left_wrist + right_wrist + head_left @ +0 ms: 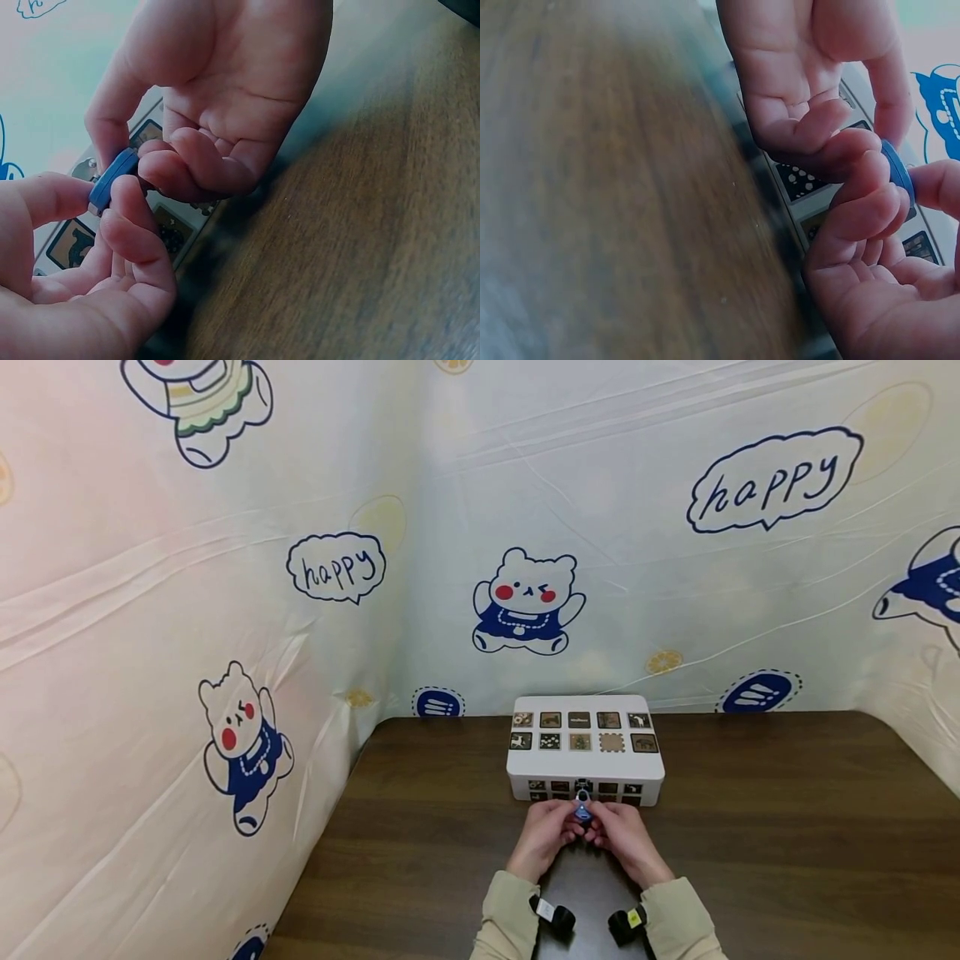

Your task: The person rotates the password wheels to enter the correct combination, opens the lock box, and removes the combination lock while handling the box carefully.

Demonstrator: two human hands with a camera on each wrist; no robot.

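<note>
A small blue padlock (582, 813) with a pale shackle is held between both hands, right in front of the white box (585, 766). My left hand (543, 837) pinches one side of the padlock between thumb and curled fingers. From the other side my right hand (624, 838) grips it the same way. In the left wrist view the blue padlock body (114, 178) shows edge-on between the fingertips. The right wrist view also shows the blue edge (898, 174), with fingers covering much of it. The shackle overlaps the dark latch (583, 784) on the box front.
The box, with small square pictures on its lid and front, stands near the back edge of the dark wooden table (787, 827). A printed curtain (630, 635) hangs behind and to the left. Black wrist cameras (558, 920) sit at both sleeves.
</note>
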